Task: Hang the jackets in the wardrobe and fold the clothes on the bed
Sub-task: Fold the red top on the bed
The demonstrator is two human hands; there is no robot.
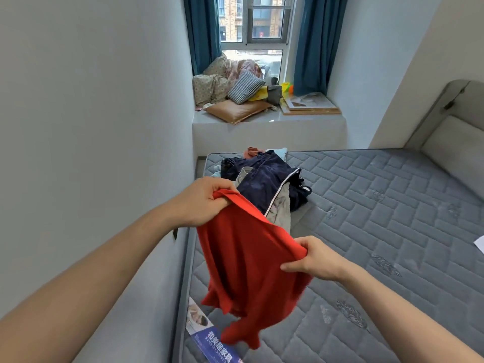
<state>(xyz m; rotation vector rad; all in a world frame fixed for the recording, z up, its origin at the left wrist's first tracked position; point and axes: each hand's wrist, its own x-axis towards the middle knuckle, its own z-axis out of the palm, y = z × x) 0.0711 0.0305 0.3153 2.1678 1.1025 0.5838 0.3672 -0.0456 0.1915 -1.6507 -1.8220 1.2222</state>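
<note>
A red garment (248,271) hangs in the air above the near left part of the grey quilted mattress (379,231). My left hand (201,200) grips its upper edge, fingers curled round the cloth. My right hand (317,258) pinches the same edge lower and to the right. The cloth droops below both hands toward the mattress. Behind it, at the far left of the bed, lies a pile of clothes (267,179) with a dark navy jacket with white piping on top and grey, pink and pale blue pieces under it.
A white wall (91,127) runs close along the left of the bed. A window ledge (262,119) beyond holds cushions, bedding and boards, with blue curtains either side. A padded headboard (455,142) stands at right. A printed label (209,336) lies at the mattress's near left corner.
</note>
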